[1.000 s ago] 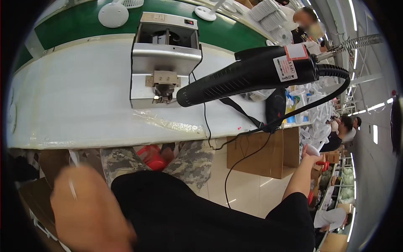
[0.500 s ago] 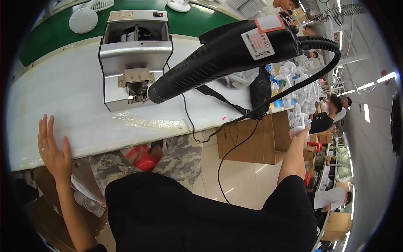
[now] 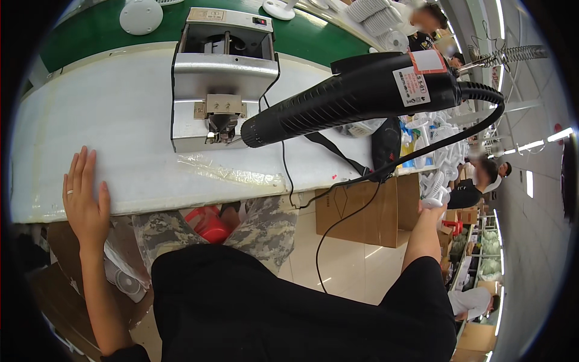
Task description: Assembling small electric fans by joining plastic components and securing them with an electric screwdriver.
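Observation:
My left hand (image 3: 87,205) rests flat at the front edge of the white worktable (image 3: 114,120), fingers straight and close together, holding nothing. Far to the right, my right hand (image 3: 432,212) is closed around the lower part of a small white fan (image 3: 433,190). That fan is beside a heap of similar white fans (image 3: 443,145). My right fingertips are partly hidden by the fan. A boxy metal machine (image 3: 226,78) stands on the table between my hands. A black corded power tool (image 3: 353,93) with a ribbed grip hangs in front of it.
Beyond the table runs a green surface (image 3: 307,39) with a white round base (image 3: 141,16) on it. A black cable (image 3: 446,136) loops down from the tool. Below the table's right end is an open cardboard box (image 3: 362,211). A red stool (image 3: 208,223) is under the table.
The view has shifted, so the machine and tool appear farther right. My left fingers are closer together on the table. My right hand stays at the fan.

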Tool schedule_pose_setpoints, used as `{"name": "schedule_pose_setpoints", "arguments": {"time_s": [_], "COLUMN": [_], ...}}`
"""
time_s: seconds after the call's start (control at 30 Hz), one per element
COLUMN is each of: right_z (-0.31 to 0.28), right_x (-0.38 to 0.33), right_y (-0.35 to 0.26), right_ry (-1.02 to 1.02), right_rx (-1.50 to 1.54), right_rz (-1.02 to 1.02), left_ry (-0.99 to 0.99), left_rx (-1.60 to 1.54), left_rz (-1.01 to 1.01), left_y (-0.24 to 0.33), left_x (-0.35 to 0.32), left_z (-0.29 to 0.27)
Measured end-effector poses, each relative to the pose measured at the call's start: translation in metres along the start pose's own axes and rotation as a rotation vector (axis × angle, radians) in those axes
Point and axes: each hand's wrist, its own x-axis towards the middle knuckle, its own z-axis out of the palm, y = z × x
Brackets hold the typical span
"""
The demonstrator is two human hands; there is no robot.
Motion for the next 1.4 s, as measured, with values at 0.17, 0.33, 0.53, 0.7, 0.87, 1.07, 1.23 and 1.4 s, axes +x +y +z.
{"name": "schedule_pose_setpoints", "arguments": {"time_s": [0.17, 0.33, 0.53, 0.7, 0.87, 1.07, 1.23, 1.4], "right_z": [-0.005, -0.009, -0.004, -0.002, 0.000, -0.004, -0.005, -0.011], "right_x": [0.023, 0.016, -0.019, -0.018, -0.014, -0.012, -0.022, 0.016], "right_y": [-0.005, -0.003, -0.004, -0.005, -0.007, -0.008, -0.008, -0.010], "right_ry": [0.018, 0.012, 0.029, 0.042, 0.031, 0.050, 0.072, 0.051], "right_rx": [0.067, 0.062, 0.082, 0.106, 0.134, 0.126, 0.109, 0.079], "right_rz": [0.052, 0.028, -0.011, -0.014, -0.017, -0.040, -0.053, -0.023], "left_ry": [-0.051, -0.049, -0.038, -0.025, -0.018, 0.018, -0.008, -0.126], "left_rx": [0.051, 0.050, 0.022, 0.025, 0.003, -0.093, -0.003, -0.039], "left_rz": [0.020, 0.017, 0.004, 0.013, 0.007, -0.028, 0.024, 0.011], "left_y": [-0.003, -0.003, -0.007, -0.008, -0.008, -0.009, -0.009, -0.015], "left_x": [0.000, -0.001, -0.001, -0.001, 0.000, -0.001, 0.000, 0.006], "left_z": [0.000, 0.000, 0.003, 0.005, 0.005, 0.008, 0.004, -0.002]}}
